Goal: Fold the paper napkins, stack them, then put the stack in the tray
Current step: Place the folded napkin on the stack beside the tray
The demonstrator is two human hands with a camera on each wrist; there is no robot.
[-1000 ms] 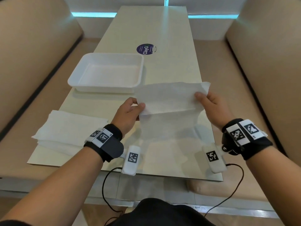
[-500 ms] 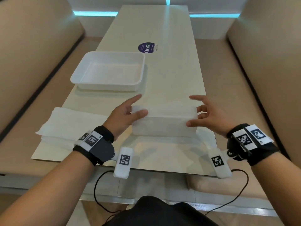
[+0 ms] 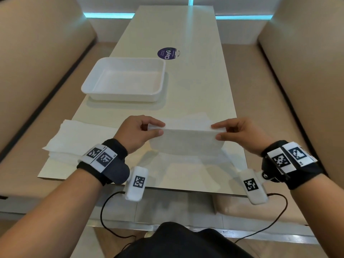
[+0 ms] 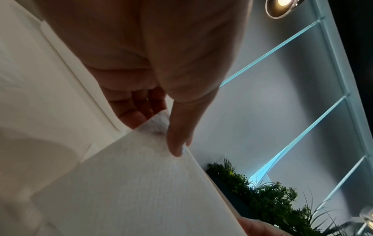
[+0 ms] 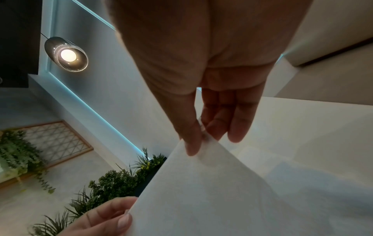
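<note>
A white paper napkin, folded once, hangs above the near middle of the table. My left hand pinches its upper left corner between thumb and forefinger. My right hand pinches the upper right corner the same way. The left wrist view shows the napkin under my thumb; the right wrist view shows the napkin pinched at its corner. A pile of white napkins lies at the table's near left. The white tray, with nothing in it, stands beyond the pile.
A round purple sticker lies on the table past the tray. Beige padded benches flank the table on both sides. Wrist camera cables hang over the near edge.
The napkin was held open, then folded down onto the table with both hands open around it. Now both hands pinch its top corners and hold it lifted.
</note>
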